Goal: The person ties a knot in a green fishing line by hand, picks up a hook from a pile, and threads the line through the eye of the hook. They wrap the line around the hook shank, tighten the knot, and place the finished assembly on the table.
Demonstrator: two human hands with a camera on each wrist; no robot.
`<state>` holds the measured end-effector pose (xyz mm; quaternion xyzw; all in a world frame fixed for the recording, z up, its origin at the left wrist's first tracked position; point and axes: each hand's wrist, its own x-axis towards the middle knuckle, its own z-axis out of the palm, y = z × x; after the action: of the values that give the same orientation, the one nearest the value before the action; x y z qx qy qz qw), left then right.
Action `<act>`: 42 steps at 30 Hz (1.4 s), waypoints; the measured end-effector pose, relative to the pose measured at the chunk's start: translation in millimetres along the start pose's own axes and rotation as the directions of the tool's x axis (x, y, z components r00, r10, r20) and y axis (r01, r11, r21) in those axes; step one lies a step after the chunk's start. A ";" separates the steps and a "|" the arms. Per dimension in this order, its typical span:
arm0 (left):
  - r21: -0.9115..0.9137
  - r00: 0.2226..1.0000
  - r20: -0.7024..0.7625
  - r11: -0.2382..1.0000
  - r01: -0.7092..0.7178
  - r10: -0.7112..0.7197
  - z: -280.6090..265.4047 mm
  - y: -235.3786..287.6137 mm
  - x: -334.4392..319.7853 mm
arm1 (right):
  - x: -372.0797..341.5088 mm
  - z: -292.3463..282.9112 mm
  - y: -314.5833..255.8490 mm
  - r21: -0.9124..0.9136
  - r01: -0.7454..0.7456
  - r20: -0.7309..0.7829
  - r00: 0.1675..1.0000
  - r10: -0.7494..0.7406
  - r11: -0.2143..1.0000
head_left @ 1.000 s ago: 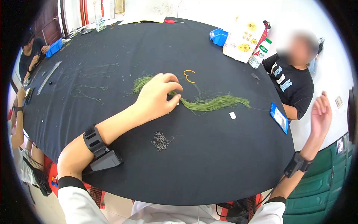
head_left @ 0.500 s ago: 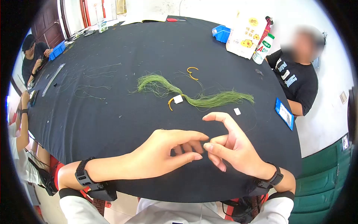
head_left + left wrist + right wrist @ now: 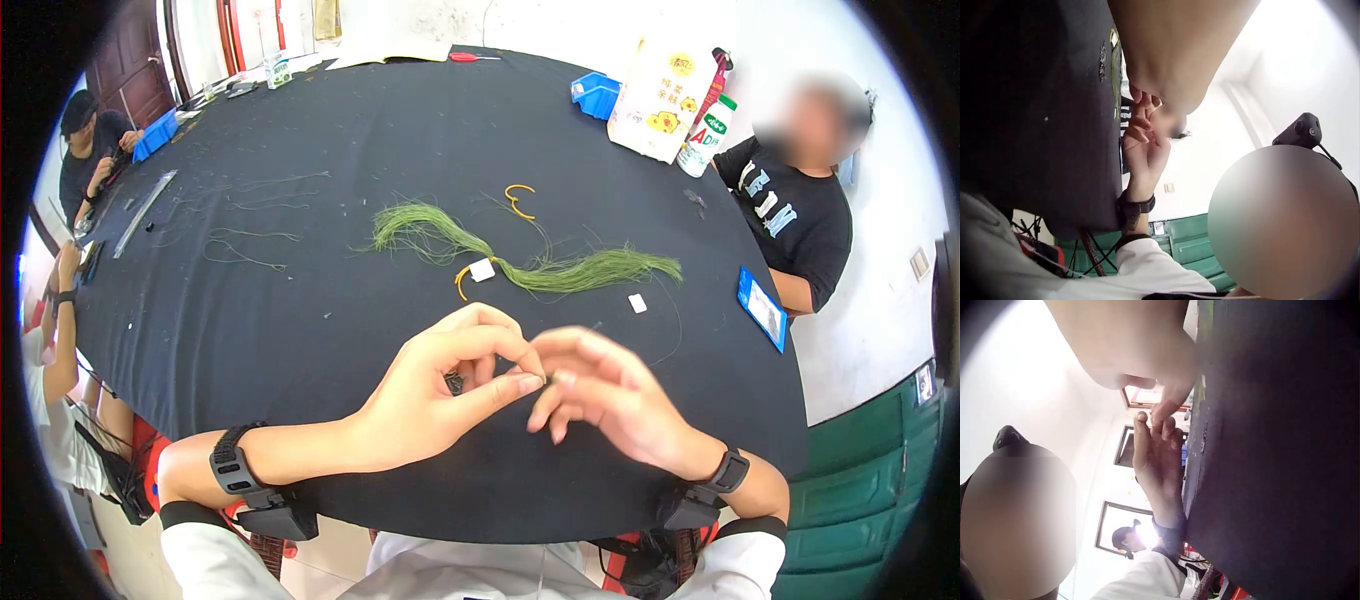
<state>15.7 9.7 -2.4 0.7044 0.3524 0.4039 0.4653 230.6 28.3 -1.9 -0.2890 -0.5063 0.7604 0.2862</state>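
On the table [image 3: 420, 120], green bundle of strands [image 3: 590, 272] spread sideways in two fans, narrow at the middle. Just beside that narrow middle, white square [image 3: 482, 270], with near yellow ring piece [image 3: 461, 284] against its left side. Beyond the bundle, far yellow ring piece [image 3: 519, 202], apart from the strands. On the near side of its right fan, second white piece [image 3: 638, 303].

Nearer than the bundle and apart from it, left hand [image 3: 440, 385], thumb and forefinger bent and pinched together at the tips on a small dark item [image 3: 545, 380], too small to identify. Right hand [image 3: 615, 400] close against those tips, blurred, fingers curved; grip impossible to tell. Below the bundle's left fan, grey tangle [image 3: 455, 382], mostly hidden by the left hand.

Left of the bundle, loose strands [image 3: 250, 250] and, farther left, long clear strip [image 3: 146, 213]. Right of the bundle, blue packet [image 3: 761, 309]. Beyond its right fan, blue bin [image 3: 596, 95], printed bag [image 3: 662, 100] and white bottle [image 3: 707, 137]. Past that side, seated person in a black shirt [image 3: 800, 205].
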 end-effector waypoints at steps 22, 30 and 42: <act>-0.503 0.970 -0.094 0.851 0.149 -0.226 -5.0 -3.4 0.4 | -6.8 1.9 1.1 -0.515 -0.041 -0.031 0.999 0.030 0.856; -0.466 0.965 -0.120 0.872 0.152 -0.233 -8.5 -7.2 1.5 | -6.0 -3.9 -2.3 -0.538 -0.041 -0.056 0.998 0.013 0.842; -0.182 0.993 -0.116 0.983 -0.017 -0.005 -0.5 -10.3 0.4 | -0.3 12.7 -10.8 -0.476 0.173 -0.120 0.958 -0.259 0.862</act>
<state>14.3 13.5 -11.9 0.6352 0.3382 0.4760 0.5055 223.1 23.9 12.3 -0.3574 -0.6736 0.5520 0.3375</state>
